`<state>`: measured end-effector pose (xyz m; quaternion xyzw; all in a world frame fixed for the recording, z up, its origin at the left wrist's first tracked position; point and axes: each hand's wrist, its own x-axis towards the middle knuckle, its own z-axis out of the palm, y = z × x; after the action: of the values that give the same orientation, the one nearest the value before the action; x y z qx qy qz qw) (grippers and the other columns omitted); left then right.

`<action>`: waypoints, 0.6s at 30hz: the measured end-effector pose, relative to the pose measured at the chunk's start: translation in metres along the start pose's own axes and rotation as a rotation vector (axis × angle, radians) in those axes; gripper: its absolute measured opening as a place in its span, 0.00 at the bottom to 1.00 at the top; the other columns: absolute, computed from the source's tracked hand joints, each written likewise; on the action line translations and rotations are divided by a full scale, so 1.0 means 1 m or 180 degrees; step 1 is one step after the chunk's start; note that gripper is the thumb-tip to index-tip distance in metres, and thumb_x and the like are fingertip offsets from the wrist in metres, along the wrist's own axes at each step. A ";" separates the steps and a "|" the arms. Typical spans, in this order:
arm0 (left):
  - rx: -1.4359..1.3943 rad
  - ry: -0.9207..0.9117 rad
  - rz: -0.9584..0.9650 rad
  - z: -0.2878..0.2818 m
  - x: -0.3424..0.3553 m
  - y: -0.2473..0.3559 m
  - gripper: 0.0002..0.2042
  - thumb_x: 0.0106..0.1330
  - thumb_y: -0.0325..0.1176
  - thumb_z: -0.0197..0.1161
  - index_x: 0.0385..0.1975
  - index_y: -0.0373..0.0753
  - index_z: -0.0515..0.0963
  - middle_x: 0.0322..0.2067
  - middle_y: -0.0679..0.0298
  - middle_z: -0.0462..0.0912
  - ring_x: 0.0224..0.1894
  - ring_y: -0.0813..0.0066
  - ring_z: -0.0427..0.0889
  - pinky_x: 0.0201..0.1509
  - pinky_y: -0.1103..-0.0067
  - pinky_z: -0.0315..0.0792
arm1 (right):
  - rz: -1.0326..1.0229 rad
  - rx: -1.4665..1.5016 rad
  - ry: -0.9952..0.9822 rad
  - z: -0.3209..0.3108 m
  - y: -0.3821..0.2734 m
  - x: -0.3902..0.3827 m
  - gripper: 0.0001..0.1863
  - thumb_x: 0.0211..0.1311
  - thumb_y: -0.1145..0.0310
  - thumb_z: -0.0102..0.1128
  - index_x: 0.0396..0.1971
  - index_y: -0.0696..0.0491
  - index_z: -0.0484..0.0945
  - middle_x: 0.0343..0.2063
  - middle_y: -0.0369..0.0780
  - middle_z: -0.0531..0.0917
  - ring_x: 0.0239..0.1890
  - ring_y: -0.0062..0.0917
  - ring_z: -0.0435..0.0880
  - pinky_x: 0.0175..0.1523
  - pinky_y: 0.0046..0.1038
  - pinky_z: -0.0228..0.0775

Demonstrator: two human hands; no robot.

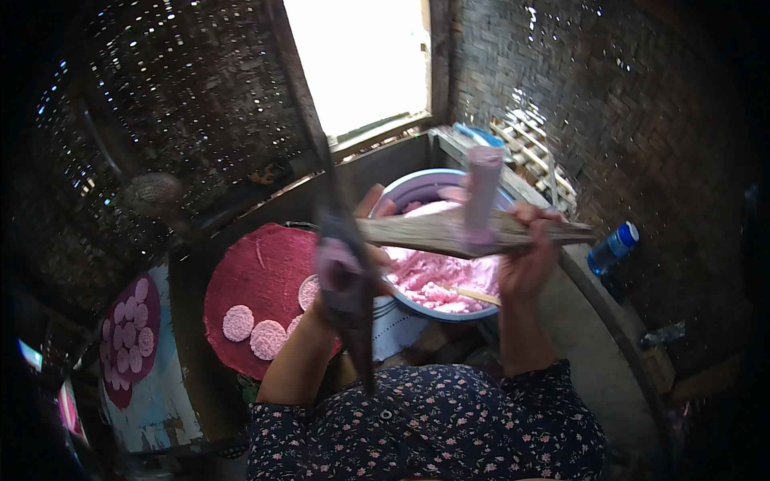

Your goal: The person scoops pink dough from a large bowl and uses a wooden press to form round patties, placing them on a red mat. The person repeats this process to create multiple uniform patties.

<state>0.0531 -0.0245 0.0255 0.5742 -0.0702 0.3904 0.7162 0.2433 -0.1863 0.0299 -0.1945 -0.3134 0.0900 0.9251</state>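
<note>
My left hand [374,264] grips a dark wooden press board [349,297] with a pink-smeared hole, held upright and blurred; much of the hand is behind it. My right hand [523,264] is closed round a weathered wooden board [417,232] with an upright pink-coated cylinder [483,188] on it. Both pieces are above a blue basin [437,316] of pink dough [425,276], where a flat wooden stick [473,295] lies. Left of the basin, a round deep-pink mat [249,280] carries several pale pink lattice discs [269,339], partly hidden by my left arm.
A second pink mat [120,389] with several discs rests on a worn board [172,345] at far left. A blue bottle [611,248] stands right of a curved grey ledge [601,345]. Woven walls [634,128] surround a bright window [361,64]; a blue item [477,138] sits below it.
</note>
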 end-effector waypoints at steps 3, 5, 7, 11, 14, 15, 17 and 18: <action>-0.0099 0.0419 0.1519 0.012 0.015 0.024 0.10 0.50 0.34 0.71 0.26 0.42 0.76 0.32 0.69 0.75 0.51 0.67 0.71 0.64 0.47 0.58 | 0.1452 -0.1015 -0.1217 -0.041 0.037 -0.027 0.14 0.63 0.66 0.54 0.46 0.55 0.71 0.46 0.43 0.74 0.52 0.29 0.72 0.57 0.35 0.66; 0.0306 0.0052 0.1519 0.005 0.015 0.049 0.12 0.51 0.38 0.70 0.29 0.43 0.74 0.32 0.73 0.73 0.52 0.66 0.69 0.65 0.48 0.56 | 0.0900 -0.4215 -0.3068 -0.080 0.038 -0.026 0.31 0.54 0.53 0.62 0.52 0.57 0.69 0.47 0.48 0.75 0.51 0.41 0.72 0.56 0.37 0.64; 0.0586 0.0198 0.1494 0.000 0.007 0.059 0.14 0.52 0.40 0.70 0.29 0.43 0.72 0.34 0.73 0.71 0.54 0.64 0.67 0.66 0.48 0.55 | 0.2475 -0.6442 -0.3640 -0.107 0.041 -0.038 0.25 0.52 0.54 0.62 0.42 0.58 0.73 0.38 0.53 0.77 0.45 0.43 0.76 0.48 0.42 0.67; 0.0915 0.0314 0.1174 -0.013 -0.011 0.062 0.17 0.51 0.41 0.70 0.32 0.41 0.71 0.38 0.66 0.67 0.57 0.61 0.64 0.66 0.49 0.54 | 0.2385 -0.5949 -0.4264 -0.129 0.040 -0.033 0.08 0.53 0.74 0.50 0.32 0.59 0.75 0.29 0.50 0.81 0.37 0.42 0.82 0.41 0.40 0.73; 0.1207 0.0269 0.1026 -0.027 -0.024 0.068 0.17 0.52 0.38 0.70 0.35 0.39 0.71 0.35 0.64 0.68 0.57 0.49 0.65 0.65 0.48 0.56 | 0.2372 -0.5955 -0.4712 -0.124 0.030 -0.007 0.07 0.52 0.75 0.49 0.29 0.59 0.76 0.28 0.50 0.81 0.35 0.42 0.82 0.39 0.40 0.73; 0.1139 0.0281 0.0953 -0.032 -0.029 0.073 0.17 0.52 0.38 0.70 0.35 0.38 0.71 0.36 0.63 0.68 0.56 0.48 0.65 0.64 0.48 0.57 | 0.2202 -0.5926 -0.4841 -0.122 0.025 0.003 0.07 0.52 0.75 0.49 0.27 0.58 0.77 0.26 0.50 0.81 0.33 0.42 0.82 0.38 0.40 0.74; 0.1103 0.0497 0.0864 -0.042 -0.041 0.082 0.16 0.54 0.36 0.69 0.34 0.36 0.70 0.39 0.59 0.67 0.56 0.47 0.66 0.64 0.49 0.58 | 0.2135 -0.6002 -0.5014 -0.118 0.019 0.016 0.07 0.51 0.75 0.50 0.28 0.58 0.77 0.26 0.49 0.81 0.33 0.42 0.82 0.37 0.40 0.74; 0.0997 0.0611 0.0573 -0.046 -0.047 0.087 0.16 0.54 0.36 0.68 0.34 0.35 0.70 0.42 0.57 0.66 0.56 0.46 0.66 0.64 0.49 0.59 | 0.2091 -0.6093 -0.5071 -0.116 0.019 0.018 0.07 0.51 0.75 0.50 0.28 0.58 0.77 0.25 0.49 0.81 0.33 0.42 0.82 0.37 0.40 0.74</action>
<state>-0.0509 -0.0034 0.0507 0.6302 0.0090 0.5118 0.5838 0.3283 -0.1995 -0.0528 -0.7378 -0.6536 0.1436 -0.0886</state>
